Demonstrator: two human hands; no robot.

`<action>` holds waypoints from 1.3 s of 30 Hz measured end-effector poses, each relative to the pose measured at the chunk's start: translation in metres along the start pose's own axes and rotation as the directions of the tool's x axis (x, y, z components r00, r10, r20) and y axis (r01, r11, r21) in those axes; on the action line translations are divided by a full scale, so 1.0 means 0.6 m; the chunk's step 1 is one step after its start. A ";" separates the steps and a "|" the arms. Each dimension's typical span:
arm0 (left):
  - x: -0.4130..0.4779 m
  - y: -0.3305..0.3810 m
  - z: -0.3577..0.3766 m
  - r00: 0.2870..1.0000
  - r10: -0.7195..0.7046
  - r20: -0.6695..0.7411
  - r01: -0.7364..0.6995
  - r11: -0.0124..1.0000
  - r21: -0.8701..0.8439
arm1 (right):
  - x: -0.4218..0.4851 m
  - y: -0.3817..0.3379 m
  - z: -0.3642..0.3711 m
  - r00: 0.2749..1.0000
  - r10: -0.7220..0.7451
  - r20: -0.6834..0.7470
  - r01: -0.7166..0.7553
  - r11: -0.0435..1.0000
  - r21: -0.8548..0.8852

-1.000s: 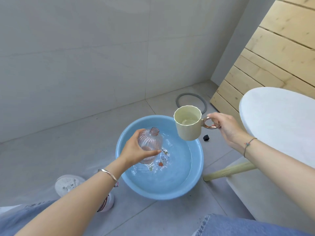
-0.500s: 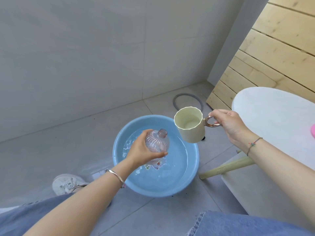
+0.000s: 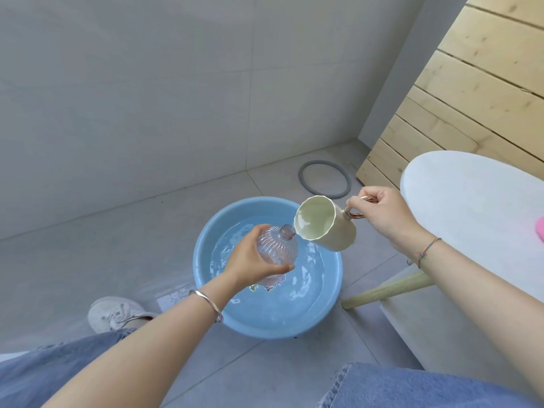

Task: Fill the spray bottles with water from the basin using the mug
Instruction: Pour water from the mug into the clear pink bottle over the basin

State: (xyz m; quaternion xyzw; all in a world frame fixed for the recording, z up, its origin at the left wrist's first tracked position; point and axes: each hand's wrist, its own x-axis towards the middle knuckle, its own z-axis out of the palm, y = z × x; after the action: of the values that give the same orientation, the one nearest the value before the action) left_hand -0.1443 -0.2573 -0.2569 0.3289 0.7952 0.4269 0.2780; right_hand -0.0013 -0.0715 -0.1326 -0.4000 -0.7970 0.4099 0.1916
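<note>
- While your left hand [image 3: 250, 262] grips the spray bottle [image 3: 278, 250] over the basin [image 3: 265, 328], hold its neck [image 3: 288, 232] under the mug [image 3: 326, 231] lip;
- right hand [image 3: 381, 214] pinches the handle [image 3: 356, 214]; tip slowly.

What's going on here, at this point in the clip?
A person is crouched over a basin, about to pour. The left hand grips a clear ribbed bottle, cap off, above the blue basin, which holds water. The right hand holds the cream mug by its handle, tipped so its lip sits right at the bottle's open neck. Whether water is flowing cannot be told.
</note>
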 end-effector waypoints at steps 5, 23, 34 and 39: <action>0.000 0.000 -0.003 1.000 -0.010 -0.003 0.010 1.000 0.012 | -0.002 -0.008 -0.001 1.000 -0.015 0.002 0.015 1.000 -0.024; -0.002 -0.017 0.006 1.000 -0.026 0.000 0.026 1.000 0.011 | -0.006 -0.041 -0.001 0.987 -0.150 -0.053 0.139 0.976 -0.165; -0.005 -0.014 0.009 1.000 -0.024 -0.004 0.024 1.000 0.001 | -0.002 -0.040 -0.003 0.972 -0.225 -0.059 0.208 0.955 -0.212; -0.007 -0.012 0.009 1.000 -0.028 -0.006 0.028 0.999 0.021 | -0.002 -0.042 -0.002 0.967 -0.248 -0.055 0.230 0.946 -0.229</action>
State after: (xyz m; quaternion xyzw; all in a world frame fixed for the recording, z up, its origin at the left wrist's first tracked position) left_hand -0.1399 -0.2607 -0.2650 0.3193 0.8049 0.4157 0.2780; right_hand -0.0118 -0.0805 -0.1115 -0.3357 -0.8716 0.2759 0.2271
